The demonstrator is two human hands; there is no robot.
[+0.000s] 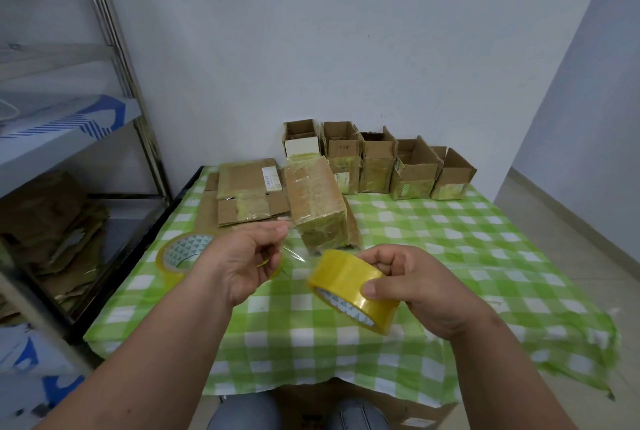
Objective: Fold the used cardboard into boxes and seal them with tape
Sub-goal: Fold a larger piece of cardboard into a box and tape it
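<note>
I see my right hand (412, 287) gripping a yellow tape roll (349, 294) above the desk (450, 256), thumb on its outer face, fingers curled through the core. My left hand (242, 263) pinches the clear tape end (292, 256) pulled from it. A green-and-white checked cloth (502, 291) covers the desk. A taped box (318, 204) lies tilted mid-desk, flat cardboard (246, 194) just left of it, a second roll (180, 256) beside my left wrist. Five open boxes (377, 162) line the pale wall (346, 31). A metal shelf (69, 117) stands at left.
</note>
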